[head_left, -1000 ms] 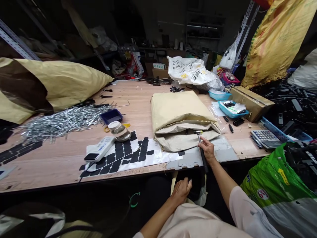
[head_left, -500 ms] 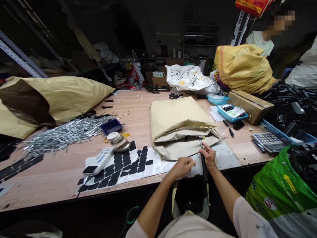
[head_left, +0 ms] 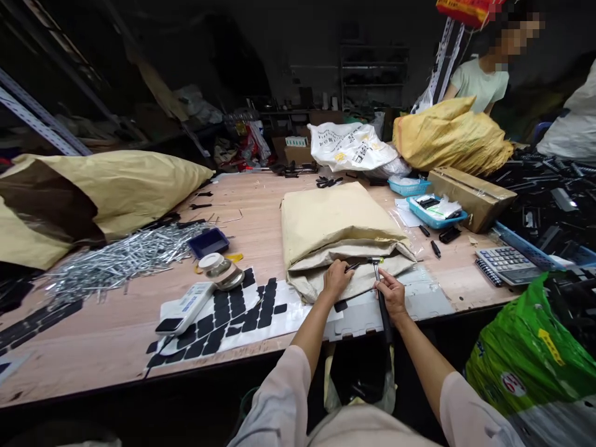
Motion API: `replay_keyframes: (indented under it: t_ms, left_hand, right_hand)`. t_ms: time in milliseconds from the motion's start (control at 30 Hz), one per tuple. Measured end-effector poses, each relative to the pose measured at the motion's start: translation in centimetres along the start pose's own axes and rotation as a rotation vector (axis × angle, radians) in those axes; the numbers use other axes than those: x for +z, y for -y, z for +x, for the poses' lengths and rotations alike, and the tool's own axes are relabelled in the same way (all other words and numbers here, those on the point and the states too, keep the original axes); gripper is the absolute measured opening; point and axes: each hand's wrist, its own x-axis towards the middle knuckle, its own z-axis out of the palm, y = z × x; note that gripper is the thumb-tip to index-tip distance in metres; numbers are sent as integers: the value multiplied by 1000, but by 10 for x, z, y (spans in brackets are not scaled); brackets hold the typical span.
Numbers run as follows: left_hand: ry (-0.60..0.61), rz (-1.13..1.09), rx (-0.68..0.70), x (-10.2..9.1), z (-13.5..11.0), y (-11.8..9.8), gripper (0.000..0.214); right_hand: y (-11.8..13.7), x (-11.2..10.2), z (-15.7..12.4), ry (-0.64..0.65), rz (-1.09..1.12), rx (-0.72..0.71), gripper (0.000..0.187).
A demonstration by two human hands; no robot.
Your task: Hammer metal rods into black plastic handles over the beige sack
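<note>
My right hand (head_left: 391, 293) is closed round the black handle of a small hammer (head_left: 378, 279), whose metal head rests at the mouth of a tan paper sack (head_left: 335, 223) lying flat on the wooden table (head_left: 261, 217). My left hand (head_left: 336, 278) is at the sack's opening, fingers pinched on a thin dark piece (head_left: 352, 267) that I cannot name. A white sheet of black square pads (head_left: 242, 304) lies just left of the sack.
A heap of metal rods (head_left: 121, 248), a blue tray (head_left: 208, 241), a jar (head_left: 218, 266) and a white handset (head_left: 184, 307) lie left. A calculator (head_left: 505, 264), blue baskets (head_left: 435, 210) and a cardboard box (head_left: 470, 189) sit right. Another person (head_left: 479, 77) stands behind a yellow sack (head_left: 451, 136).
My left hand rose from my lap to the table and reached the sack's opening, closing on a dark piece. The yellow sack at the back right was lowered, showing another person.
</note>
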Motion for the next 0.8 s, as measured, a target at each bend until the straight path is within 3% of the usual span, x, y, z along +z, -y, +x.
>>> replay_keyframes:
  t_ms: [167, 500, 667, 800]
  left_hand:
    - [-20, -171, 151, 2, -28, 17, 23]
    - [-43, -357, 85, 9, -22, 20, 15]
    - [-42, -352, 55, 9, -22, 17, 14]
    - [-45, -333, 47, 8, -22, 15, 15]
  right_hand:
    - [1, -3, -1, 36, -51, -4, 62]
    - [9, -8, -2, 170, -368, -91, 57]
    - [14, -3, 1, 215, -432, -131, 57]
    - [4, -2, 3, 249, -430, -82, 55]
